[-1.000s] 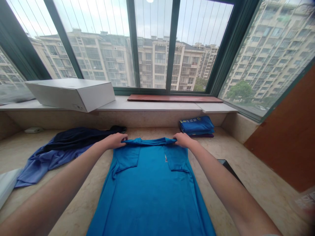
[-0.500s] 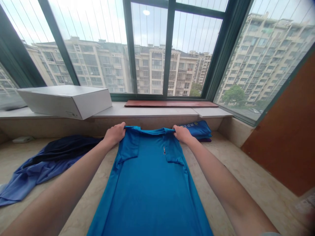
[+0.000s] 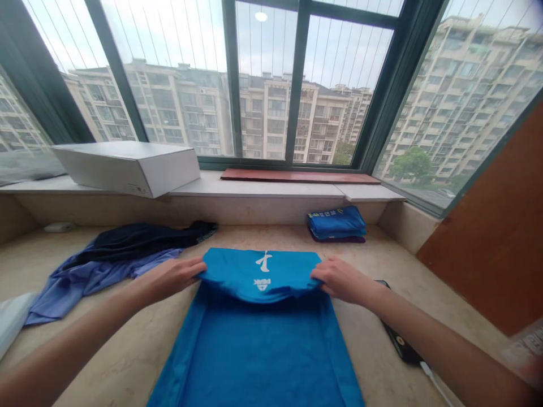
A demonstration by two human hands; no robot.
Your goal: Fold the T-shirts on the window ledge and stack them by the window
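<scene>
A blue shirt (image 3: 263, 345) lies lengthwise on the stone surface, its long sides folded inward. Its far end is turned over toward me, and that flap shows white lettering and a logo. My left hand (image 3: 189, 270) pinches the flap's left corner. At the right corner, the fingers of my right hand (image 3: 335, 277) are closed on the cloth. Beyond my right hand sits a folded blue garment (image 3: 337, 222) on top of a darker one. Dark and light-blue clothes (image 3: 97, 271) lie loosely heaped beyond my left forearm.
A white box (image 3: 131, 164) and a reddish board (image 3: 297, 176) rest on the window ledge. A black phone (image 3: 405, 345) with a white cable lies partly under my right forearm. A small white object (image 3: 59, 227) is at the back left, and something white (image 3: 14, 319) at the left edge.
Both hands have come nearer to me with the shirt's far end, folding it over the body so that the white print shows. The phone has come into view.
</scene>
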